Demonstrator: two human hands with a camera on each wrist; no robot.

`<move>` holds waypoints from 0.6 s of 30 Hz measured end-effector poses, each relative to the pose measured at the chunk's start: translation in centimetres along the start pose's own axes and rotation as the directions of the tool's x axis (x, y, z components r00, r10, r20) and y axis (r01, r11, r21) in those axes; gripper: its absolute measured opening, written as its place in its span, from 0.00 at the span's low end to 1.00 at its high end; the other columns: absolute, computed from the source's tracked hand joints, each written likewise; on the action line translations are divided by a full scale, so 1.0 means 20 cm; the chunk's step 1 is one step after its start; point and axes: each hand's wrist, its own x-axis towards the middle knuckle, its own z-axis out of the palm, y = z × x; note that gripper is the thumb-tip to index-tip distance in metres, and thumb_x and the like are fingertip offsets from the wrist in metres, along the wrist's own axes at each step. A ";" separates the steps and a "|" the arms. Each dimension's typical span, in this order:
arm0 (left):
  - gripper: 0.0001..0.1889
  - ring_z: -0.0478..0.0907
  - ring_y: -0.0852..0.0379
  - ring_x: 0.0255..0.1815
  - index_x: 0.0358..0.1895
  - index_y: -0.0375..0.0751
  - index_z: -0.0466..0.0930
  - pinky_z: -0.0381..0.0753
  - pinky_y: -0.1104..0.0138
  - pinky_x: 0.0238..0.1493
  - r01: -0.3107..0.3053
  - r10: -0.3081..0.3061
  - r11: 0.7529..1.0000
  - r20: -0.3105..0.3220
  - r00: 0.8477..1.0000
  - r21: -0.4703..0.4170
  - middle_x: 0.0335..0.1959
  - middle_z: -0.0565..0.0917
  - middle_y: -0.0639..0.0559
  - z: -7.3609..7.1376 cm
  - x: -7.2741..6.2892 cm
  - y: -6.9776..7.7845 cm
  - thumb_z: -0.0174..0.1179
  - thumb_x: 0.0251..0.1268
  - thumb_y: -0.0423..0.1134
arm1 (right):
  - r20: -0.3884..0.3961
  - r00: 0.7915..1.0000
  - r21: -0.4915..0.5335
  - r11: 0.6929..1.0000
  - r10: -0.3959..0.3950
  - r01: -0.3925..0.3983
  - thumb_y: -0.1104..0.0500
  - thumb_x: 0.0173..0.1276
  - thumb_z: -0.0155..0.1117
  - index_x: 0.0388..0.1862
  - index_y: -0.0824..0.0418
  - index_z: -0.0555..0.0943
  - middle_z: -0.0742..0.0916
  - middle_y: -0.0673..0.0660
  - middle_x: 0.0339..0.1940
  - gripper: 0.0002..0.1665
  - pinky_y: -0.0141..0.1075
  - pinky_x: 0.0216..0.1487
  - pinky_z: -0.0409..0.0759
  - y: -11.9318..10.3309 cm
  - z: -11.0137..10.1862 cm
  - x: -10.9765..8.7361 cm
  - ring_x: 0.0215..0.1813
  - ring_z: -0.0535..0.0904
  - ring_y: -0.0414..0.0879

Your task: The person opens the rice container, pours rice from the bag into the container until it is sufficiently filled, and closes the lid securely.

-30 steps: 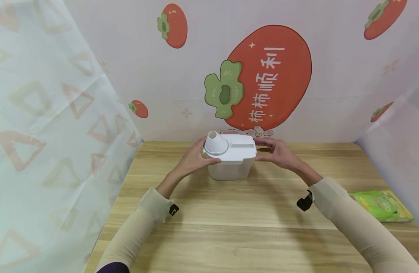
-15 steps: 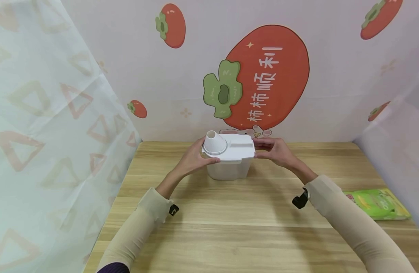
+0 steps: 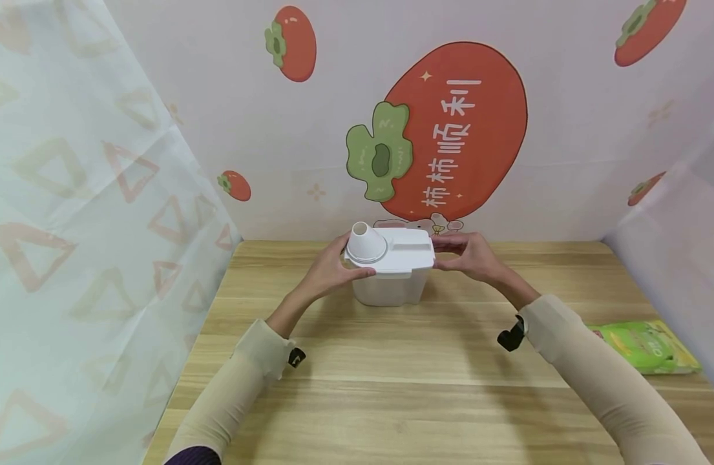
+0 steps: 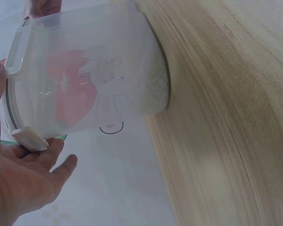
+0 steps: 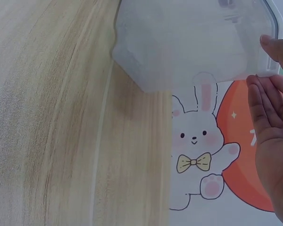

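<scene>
A translucent plastic storage container (image 3: 391,289) stands on the table near the back wall. Its white lid (image 3: 403,263) carries a white cone-shaped spout (image 3: 366,245) at the left end. My left hand (image 3: 329,270) grips the lid's left end, thumb along the front edge, fingers round the side by a white latch (image 4: 29,138). At the opposite end my right hand (image 3: 475,259) holds the lid's edge between thumb and fingers, seen close up in the right wrist view. Pale grainy contents (image 4: 155,87) lie low inside the container in the left wrist view.
A green and yellow packet (image 3: 647,349) lies on the wooden table (image 3: 380,394) at the right, partly behind the right sleeve. The back wall (image 3: 293,148) bears persimmon prints, and side walls rise at left and right.
The head view has shifted slightly. Both hands stay at the lid's two ends, with the right thumb now closer against its right edge. The container stands in the same place.
</scene>
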 end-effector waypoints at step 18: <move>0.50 0.79 0.51 0.66 0.78 0.41 0.69 0.78 0.54 0.70 0.005 -0.004 0.996 0.007 1.000 -0.093 0.63 0.83 0.49 0.00 0.00 0.01 0.83 0.53 0.52 | 0.111 0.984 -0.408 0.897 -0.139 0.173 0.65 0.55 0.84 0.60 0.67 0.88 0.89 0.59 0.51 0.32 0.35 0.48 0.84 -0.08 -0.09 0.04 0.50 0.85 0.55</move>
